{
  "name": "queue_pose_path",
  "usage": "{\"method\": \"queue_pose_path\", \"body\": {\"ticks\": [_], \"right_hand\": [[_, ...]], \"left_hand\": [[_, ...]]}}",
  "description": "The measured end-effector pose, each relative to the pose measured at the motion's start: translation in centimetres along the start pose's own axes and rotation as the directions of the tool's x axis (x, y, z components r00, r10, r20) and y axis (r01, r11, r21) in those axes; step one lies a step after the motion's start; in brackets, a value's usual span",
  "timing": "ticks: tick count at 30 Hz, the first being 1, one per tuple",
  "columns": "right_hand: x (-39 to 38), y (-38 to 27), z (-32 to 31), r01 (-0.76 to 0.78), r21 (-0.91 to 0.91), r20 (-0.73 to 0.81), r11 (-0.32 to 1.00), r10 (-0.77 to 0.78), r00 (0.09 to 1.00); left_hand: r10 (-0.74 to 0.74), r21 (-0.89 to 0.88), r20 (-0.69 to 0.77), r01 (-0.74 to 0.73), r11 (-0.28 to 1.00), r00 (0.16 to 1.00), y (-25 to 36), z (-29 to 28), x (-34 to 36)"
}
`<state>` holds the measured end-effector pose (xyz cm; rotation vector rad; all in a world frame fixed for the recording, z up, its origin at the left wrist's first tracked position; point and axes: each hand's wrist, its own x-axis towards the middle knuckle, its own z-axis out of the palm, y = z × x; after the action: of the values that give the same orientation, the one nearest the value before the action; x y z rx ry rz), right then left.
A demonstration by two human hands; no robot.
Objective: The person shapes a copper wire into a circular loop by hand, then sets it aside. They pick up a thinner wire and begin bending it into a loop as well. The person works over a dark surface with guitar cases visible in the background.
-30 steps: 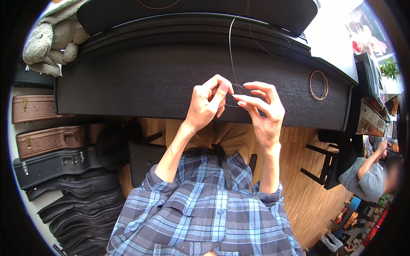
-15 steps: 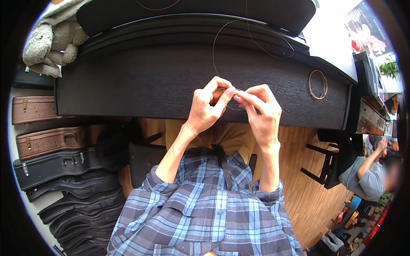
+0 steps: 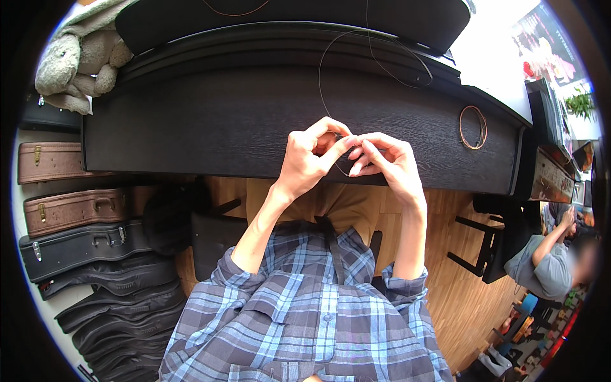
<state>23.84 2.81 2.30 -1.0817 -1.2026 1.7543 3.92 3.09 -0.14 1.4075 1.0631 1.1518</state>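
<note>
Both hands meet above the black lid's near edge, fingertips almost touching. In the pinch of my left hand (image 3: 305, 158), thumb against forefinger, is a thin silvery guitar string (image 3: 320, 79). From there the string rises in a wide loose loop over the far part of the black lid (image 3: 210, 121). My right hand (image 3: 396, 167) pinches at the same spot with thumb and forefinger, its other fingers curled below. A short curve of string hangs under the fingertips. The exact string end is hidden by the fingers. A coiled copper-coloured string (image 3: 485, 130) lies on the lid to the right.
Brown and black instrument cases (image 3: 79, 210) and soft black bags (image 3: 121, 305) line the left side. A grey plush toy (image 3: 95, 60) sits at the far left. On the right are a black stool (image 3: 487, 245) and a seated person (image 3: 541, 267).
My right hand has turned and shifted slightly right, its fingers more curled. The left hand has risen a touch to the right, and the string's far loop has shifted slightly.
</note>
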Motion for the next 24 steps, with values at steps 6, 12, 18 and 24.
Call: {"method": "queue_pose_path", "body": {"ticks": [6,12,18,24], "right_hand": [[0.0,-0.4,-0.5,-0.041,-0.008,0.048,0.999,0.042,0.998],[-0.4,-0.6,-0.5,-0.059,0.015,0.085,0.998,0.057,0.995],[-0.4,-0.1,-0.1,0.003,-0.032,0.001,0.999,-0.003,1.0],[-1.3,0.3,-0.9,0.155,-0.022,-0.331,0.988,-0.153,0.931]], "left_hand": [[0.02,-0.017,-0.001,-0.02,1.0,1.0,-0.1,0.1,0.0],[0.019,0.009,0.02,-0.02,1.0,1.0,-0.2,0.0,0.0],[-0.015,-0.016,-0.027,0.014,1.0,1.0,0.1,0.2,0.1],[-0.045,-0.099,-0.077,0.038,0.994,0.996,0.2,0.4,-0.1]]}}
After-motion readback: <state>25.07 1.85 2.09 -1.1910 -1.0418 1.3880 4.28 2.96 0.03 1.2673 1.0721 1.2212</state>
